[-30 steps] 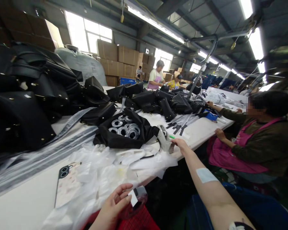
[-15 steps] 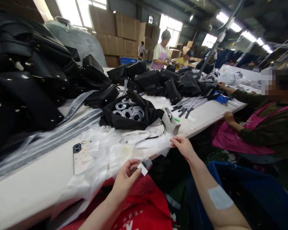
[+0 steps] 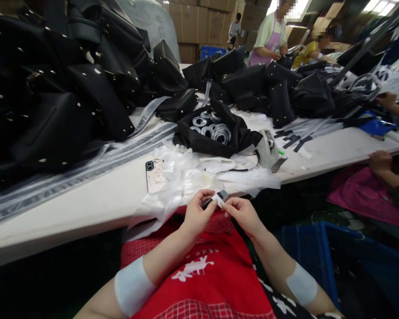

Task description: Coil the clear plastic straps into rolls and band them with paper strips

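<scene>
My left hand (image 3: 197, 213) and my right hand (image 3: 242, 212) meet in front of my chest, just off the edge of the white table (image 3: 69, 208). Both pinch a small black and white piece (image 3: 218, 198) between their fingertips, the left on its dark end, the right on its white end. A red apron (image 3: 202, 270) lies under my forearms. Just beyond my hands sits a heap of clear plastic bags (image 3: 193, 175).
A phone (image 3: 154, 176) lies face down beside the bags. A tape dispenser (image 3: 268, 150) stands to the right. An open black cloth holds several tape rolls (image 3: 210, 126). Black handbags (image 3: 66, 88) pile up at left and back. A seated person's hand (image 3: 381, 161) is at right; a blue crate (image 3: 306, 248) below.
My right hand came back from the tape dispenser to join the left on the small piece. Both hands drew in toward my chest, and the view tilted down.
</scene>
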### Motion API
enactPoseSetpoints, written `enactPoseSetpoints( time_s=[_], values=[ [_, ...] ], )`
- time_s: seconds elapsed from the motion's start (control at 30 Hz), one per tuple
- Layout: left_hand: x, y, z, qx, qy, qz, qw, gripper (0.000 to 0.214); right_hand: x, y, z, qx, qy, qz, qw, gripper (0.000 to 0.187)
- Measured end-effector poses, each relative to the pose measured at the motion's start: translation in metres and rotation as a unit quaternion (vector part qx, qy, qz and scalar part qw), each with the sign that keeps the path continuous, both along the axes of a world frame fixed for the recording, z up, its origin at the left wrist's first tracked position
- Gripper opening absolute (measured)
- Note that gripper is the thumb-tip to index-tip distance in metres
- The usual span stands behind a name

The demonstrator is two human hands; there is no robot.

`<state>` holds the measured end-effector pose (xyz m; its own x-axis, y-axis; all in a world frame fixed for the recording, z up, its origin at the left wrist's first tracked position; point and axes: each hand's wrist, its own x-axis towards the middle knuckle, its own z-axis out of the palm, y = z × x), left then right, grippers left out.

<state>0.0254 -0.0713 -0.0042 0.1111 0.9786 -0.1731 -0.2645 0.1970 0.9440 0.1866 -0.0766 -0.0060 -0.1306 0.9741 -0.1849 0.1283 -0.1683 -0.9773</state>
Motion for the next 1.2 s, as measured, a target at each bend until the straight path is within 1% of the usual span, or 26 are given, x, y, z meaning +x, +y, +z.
enactPoseSetpoints(
  time_s=[0.1, 0.23, 0.27, 0.33, 0.4, 0.47, 0.53, 0.6, 0.67, 0.7, 0.73, 0.77, 0.8, 0.83, 0.87, 0.9, 0.93, 0.97, 1.0, 1.03, 1.07, 1.13, 1.2],
  values=[
    [0.0, 0.0, -0.001, 0.002, 0.007, -0.004, 1.0, 0.033, -0.002, 0.002, 0.0, -0.019, 0.012, 0.004, 1.0, 0.035],
    [-0.002, 0.001, 0.0, 0.012, 0.035, 0.032, 0.999, 0.028, -0.009, 0.0, 0.005, -0.053, 0.083, 0.025, 0.995, 0.032],
    [-0.003, 0.0, 0.002, 0.029, 0.06, 0.041, 0.997, 0.025, -0.012, 0.0, 0.006, -0.06, 0.105, 0.028, 0.992, 0.032],
    [-0.003, -0.003, 0.005, 0.088, 0.131, 0.058, 0.986, 0.02, -0.018, 0.0, 0.006, -0.058, 0.131, 0.021, 0.989, 0.034],
    [-0.002, -0.008, 0.008, 0.163, 0.188, 0.075, 0.966, 0.015, -0.023, 0.002, 0.002, -0.036, 0.127, 0.001, 0.991, 0.036],
    [0.0, -0.012, 0.01, 0.235, 0.202, 0.078, 0.948, 0.012, -0.027, 0.003, -0.002, -0.01, 0.108, -0.017, 0.994, 0.035],
    [0.0, -0.015, 0.011, 0.283, 0.203, 0.074, 0.934, 0.012, -0.03, 0.002, -0.006, 0.01, 0.098, -0.032, 0.995, 0.032],
    [-0.003, -0.013, 0.01, 0.3, 0.22, 0.085, 0.924, 0.014, -0.034, -0.002, -0.006, 0.028, 0.12, -0.038, 0.992, 0.032],
    [-0.011, -0.009, 0.009, 0.3, 0.242, 0.097, 0.917, 0.016, -0.038, -0.003, -0.001, 0.054, 0.146, -0.024, 0.988, 0.037],
    [-0.015, -0.006, 0.008, 0.301, 0.25, 0.098, 0.915, 0.018, -0.039, 0.0, 0.004, 0.075, 0.136, -0.007, 0.988, 0.039],
    [-0.02, -0.003, 0.006, 0.302, 0.257, 0.099, 0.913, 0.022, -0.039, 0.007, 0.011, 0.107, 0.1, 0.009, 0.989, 0.038],
    [-0.025, 0.0, 0.005, 0.304, 0.264, 0.102, 0.91, 0.026, -0.04, 0.018, 0.019, 0.153, 0.038, 0.019, 0.987, 0.034],
    [-0.03, 0.002, 0.004, 0.305, 0.272, 0.11, 0.906, 0.03, -0.039, 0.034, 0.029, 0.213, -0.042, 0.017, 0.976, 0.03],
    [-0.033, 0.004, 0.002, 0.305, 0.28, 0.122, 0.902, 0.034, -0.038, 0.054, 0.041, 0.282, -0.128, 0.002, 0.951, 0.027],
    [-0.036, 0.007, 0.0, 0.306, 0.287, 0.136, 0.897, 0.036, -0.037, 0.079, 0.053, 0.349, -0.212, -0.02, 0.913, 0.026],
    [-0.039, 0.009, -0.001, 0.309, 0.289, 0.151, 0.893, 0.036, -0.036, 0.107, 0.066, 0.405, -0.286, -0.049, 0.867, 0.028],
    [-0.04, 0.01, -0.003, 0.312, 0.288, 0.165, 0.891, 0.034, -0.035, 0.136, 0.078, 0.442, -0.355, -0.077, 0.82, 0.028],
    [-0.041, 0.012, -0.005, 0.316, 0.284, 0.175, 0.888, 0.031, -0.033, 0.167, 0.088, 0.451, -0.426, -0.087, 0.779, 0.029],
    [-0.043, 0.013, -0.006, 0.32, 0.28, 0.184, 0.886, 0.027, -0.032, 0.196, 0.095, 0.437, -0.492, -0.096, 0.747, 0.029],
    [-0.044, 0.013, -0.008, 0.323, 0.279, 0.189, 0.884, 0.025, -0.031, 0.224, 0.1, 0.401, -0.557, -0.084, 0.722, 0.032],
    [-0.047, 0.013, -0.009, 0.328, 0.281, 0.188, 0.882, 0.023, -0.03, 0.247, 0.101, 0.36, -0.608, -0.05, 0.706, 0.034],
    [-0.054, 0.01, -0.01, 0.34, 0.302, 0.165, 0.875, 0.022, -0.03, 0.282, 0.092, 0.326, -0.63, 0.011, 0.705, 0.03],
    [-0.068, 0.006, -0.011, 0.344, 0.34, 0.144, 0.863, 0.022, -0.032, 0.298, 0.074, 0.316, -0.623, 0.061, 0.713, 0.03]
  ],
)
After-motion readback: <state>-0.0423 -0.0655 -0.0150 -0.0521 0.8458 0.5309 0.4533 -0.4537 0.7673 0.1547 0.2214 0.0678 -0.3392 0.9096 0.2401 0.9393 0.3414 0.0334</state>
